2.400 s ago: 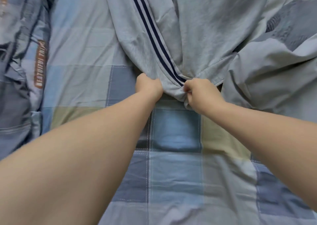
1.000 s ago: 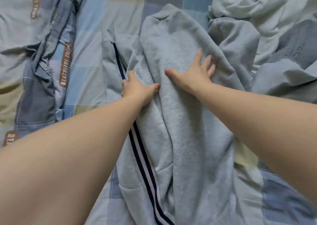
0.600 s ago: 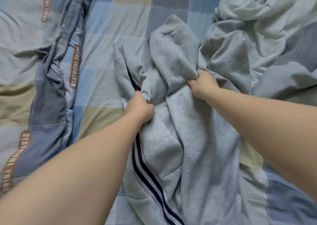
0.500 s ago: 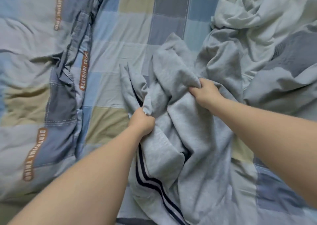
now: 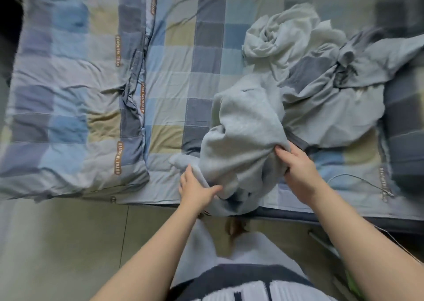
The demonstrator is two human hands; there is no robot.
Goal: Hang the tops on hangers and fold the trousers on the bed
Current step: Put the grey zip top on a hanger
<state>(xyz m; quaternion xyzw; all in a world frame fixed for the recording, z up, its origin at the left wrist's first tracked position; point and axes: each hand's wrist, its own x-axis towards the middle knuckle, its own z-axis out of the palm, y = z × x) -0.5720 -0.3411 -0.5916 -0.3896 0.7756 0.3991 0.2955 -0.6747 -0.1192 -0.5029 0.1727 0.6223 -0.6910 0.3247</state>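
Observation:
The light grey trousers [image 5: 241, 140] lie bunched in a heap at the near edge of the bed [image 5: 174, 75]. Their navy side stripes are hidden in the folds. My left hand [image 5: 197, 189] holds the lower left part of the heap, thumb on top of the cloth. My right hand [image 5: 296, 169] grips the heap's right side with fingers tucked into the fabric. Part of the trousers droops over the bed edge.
A pale crumpled top [image 5: 284, 32] and a grey-blue garment [image 5: 339, 89] lie behind and right of the trousers. A checked duvet [image 5: 68, 89] covers the bed's left half. A thin cable [image 5: 358, 179] lies near the right edge. Tiled floor [image 5: 68, 243] is below.
Both hands have dragged the trousers toward the bed's near edge and bunched them into a heap. The view has pulled back, so the floor and my legs show now.

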